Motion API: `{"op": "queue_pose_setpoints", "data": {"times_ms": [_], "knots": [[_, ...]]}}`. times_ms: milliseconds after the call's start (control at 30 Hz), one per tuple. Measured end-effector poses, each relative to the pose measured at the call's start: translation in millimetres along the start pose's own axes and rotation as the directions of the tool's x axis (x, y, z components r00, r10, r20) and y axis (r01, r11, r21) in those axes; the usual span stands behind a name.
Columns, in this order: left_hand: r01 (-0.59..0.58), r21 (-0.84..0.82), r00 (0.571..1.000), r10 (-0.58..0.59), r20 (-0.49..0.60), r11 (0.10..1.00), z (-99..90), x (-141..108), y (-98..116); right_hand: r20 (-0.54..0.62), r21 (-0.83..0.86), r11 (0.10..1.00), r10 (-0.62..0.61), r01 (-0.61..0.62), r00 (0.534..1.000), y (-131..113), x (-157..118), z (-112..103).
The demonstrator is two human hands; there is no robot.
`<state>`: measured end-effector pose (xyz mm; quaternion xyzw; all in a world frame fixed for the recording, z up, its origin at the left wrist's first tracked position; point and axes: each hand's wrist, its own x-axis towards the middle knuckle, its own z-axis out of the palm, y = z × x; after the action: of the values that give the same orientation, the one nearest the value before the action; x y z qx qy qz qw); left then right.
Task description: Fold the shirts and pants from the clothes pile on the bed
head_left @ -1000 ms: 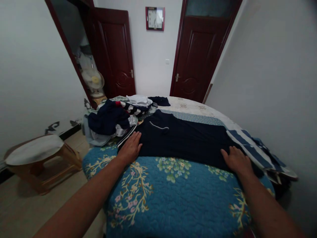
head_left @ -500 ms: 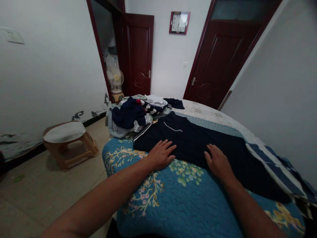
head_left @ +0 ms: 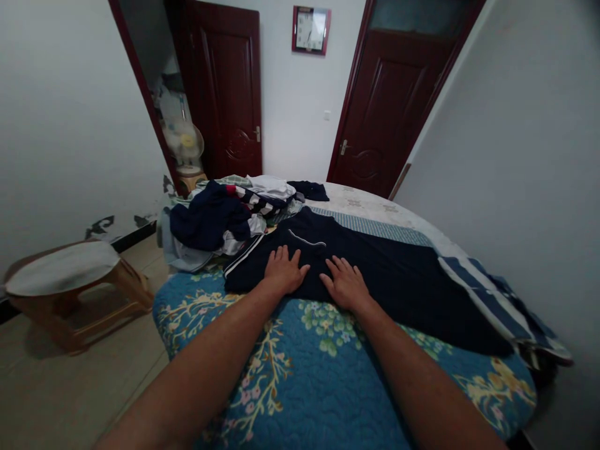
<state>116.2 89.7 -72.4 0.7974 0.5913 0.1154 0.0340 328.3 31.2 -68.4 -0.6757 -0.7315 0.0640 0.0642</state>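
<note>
Head view, so here's where things stand: the navy garment (head_left: pixel 389 275) is laid out long and pretty flat on the blue floral quilt (head_left: pixel 328 387), between a heap of clothes (head_left: pixel 209 219) on the left and a blue-and-white striped cloth (head_left: pixel 487 290) on the right. Left hand (head_left: pixel 285 272) and right hand (head_left: pixel 345 282) are both palm down on it, near its close edge and left of its middle, just beside each other but not touching. Fingers are spread on both, thumbs out, nothing pinched. I'd call the flattening mostly done on this piece, though it's one long strip, not a compact bundle. That heap is all loose and rumpled, so my guess is there's plenty left to sort out. As for looks, it's a dark, plain, soft-looking fabric, with a thin white trim line (head_left: pixel 307 239) across the upper left part and white stripes (head_left: pixel 244 255) on the left end. It tapers toward the right. Can't really tell how many layers there are, or whether its right end overlaps the striped cloth; the dark color hides the folds.
</note>
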Motion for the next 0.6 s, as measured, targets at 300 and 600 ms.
{"op": "queue_pose_setpoints", "data": {"times_ms": [300, 600], "knots": [[0.178, 0.136, 0.984, -0.176, -0.023, 0.975, -16.8, 25, -20, -0.031, -0.060, 0.966, 0.248, -0.250, 0.968, 106, -3, -7], [0.132, -0.006, 0.982, -0.131, -0.139, 0.991, -26.2, 80, -44, -0.098, -0.044, 0.962, 0.265, -0.270, 0.959, 111, -1, -4]]}}
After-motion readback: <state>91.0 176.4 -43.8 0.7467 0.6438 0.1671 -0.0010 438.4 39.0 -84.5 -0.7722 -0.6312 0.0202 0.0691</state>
